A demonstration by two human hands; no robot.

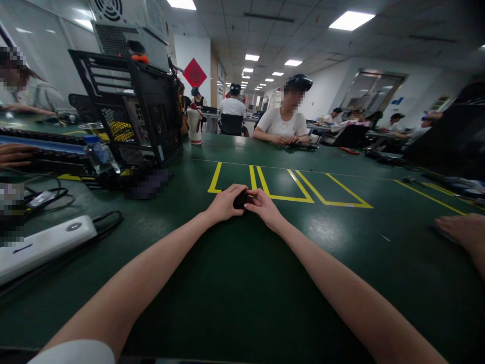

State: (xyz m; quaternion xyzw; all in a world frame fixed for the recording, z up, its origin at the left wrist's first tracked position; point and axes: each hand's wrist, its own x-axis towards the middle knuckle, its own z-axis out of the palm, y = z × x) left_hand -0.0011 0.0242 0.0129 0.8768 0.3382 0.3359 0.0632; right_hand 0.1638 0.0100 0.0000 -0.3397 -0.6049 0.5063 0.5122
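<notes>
Both arms stretch forward over the dark green table [212, 313], and the hands meet near its middle. A small, dark, rounded object [240, 200] sits between them; its exact kind cannot be made out. My left hand [226, 203] is closed around the object from the left, fingers over its top. My right hand [262, 207] is closed at its right side, thumb and fingertips pinching at the edge. The fingers cover much of the object. Just beyond the hands lie yellow tape outlines [291, 198] on the table top.
At left stand an open black computer case [147, 111], a plastic bottle [99, 154] and a white power strip [49, 245] with cables. A white cup [195, 125] stands farther back. A co-worker [285, 119] sits opposite; another person's hand [464, 230] rests at the right.
</notes>
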